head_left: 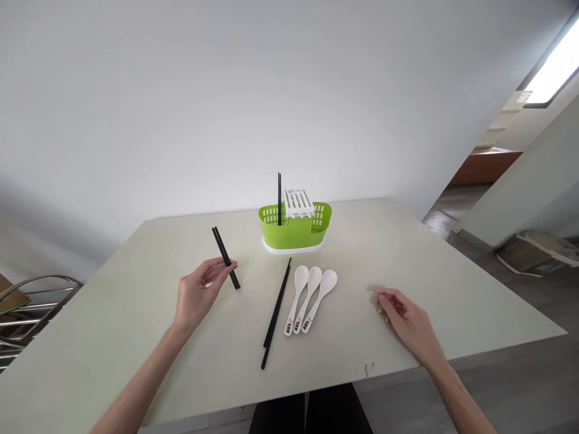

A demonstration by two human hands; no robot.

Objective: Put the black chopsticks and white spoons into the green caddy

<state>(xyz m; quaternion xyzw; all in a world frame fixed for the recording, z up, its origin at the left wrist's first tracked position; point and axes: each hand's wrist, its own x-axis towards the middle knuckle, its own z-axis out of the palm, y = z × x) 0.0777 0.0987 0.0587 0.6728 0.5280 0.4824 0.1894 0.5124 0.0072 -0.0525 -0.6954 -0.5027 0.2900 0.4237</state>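
Note:
My left hand (201, 290) pinches a pair of black chopsticks (221, 246) near their lower end, tilted above the left part of the table. My right hand (402, 316) hovers over the right side with fingers loosely curled; nothing shows in it. Between the hands lie another pair of black chopsticks (277, 312) and three white spoons (312, 295) side by side, bowls pointing away from me. Behind them stands a green cutlery basket (293, 234) on a white base. One pair of black chopsticks (279, 199) is upright in its left compartment, beside a white slotted rack (298, 203).
The pale table (362, 241) meets a white wall at its far edge. A metal-framed chair (40, 301) stands at the left. On the floor to the right is a lidded bin (538, 253). Dark marks (366, 369) show near the front edge.

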